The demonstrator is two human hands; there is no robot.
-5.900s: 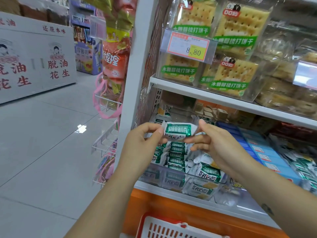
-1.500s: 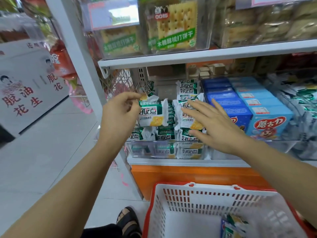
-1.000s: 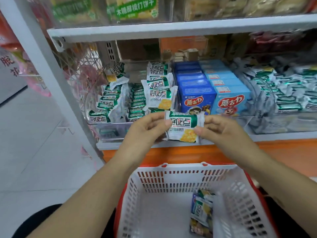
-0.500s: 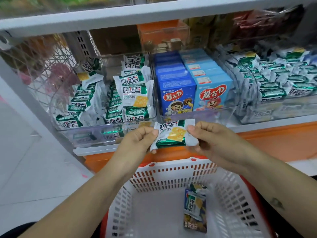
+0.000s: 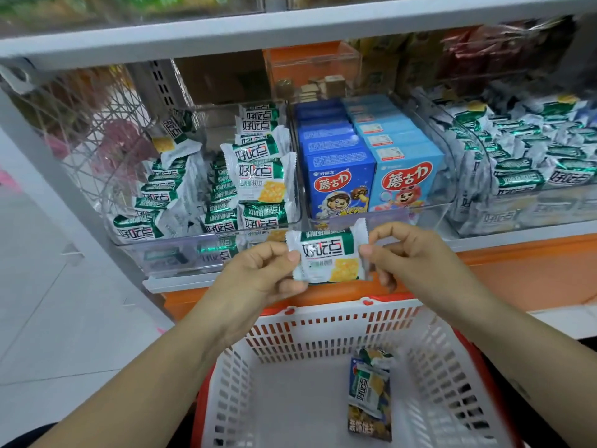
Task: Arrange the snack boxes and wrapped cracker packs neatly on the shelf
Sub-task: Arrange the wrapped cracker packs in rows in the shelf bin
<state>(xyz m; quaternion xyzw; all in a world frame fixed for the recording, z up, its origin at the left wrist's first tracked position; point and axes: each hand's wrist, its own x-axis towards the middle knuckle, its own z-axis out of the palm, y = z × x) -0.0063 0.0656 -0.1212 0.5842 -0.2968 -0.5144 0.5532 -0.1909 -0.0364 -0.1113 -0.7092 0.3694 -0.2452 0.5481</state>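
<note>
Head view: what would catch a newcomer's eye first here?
A green-and-white cracker pack, pinched at its ends by the left hand and right hand, sits mid-frame before the shelf. Behind it stand blue snack boxes between clear bins of similar packs. Below, a white basket holds a few packets.

floor [image 5: 48, 318]: pale glossy tiles | shelf [image 5: 290, 30]: white metal boards, white upright [image 5: 61, 195], orange base panel [image 5: 517, 276]

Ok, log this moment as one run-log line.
left hand: pinches cracker pack | right hand: pinches same cracker pack | position: in front of shelf bin, basket below | shelved: not yet
</note>
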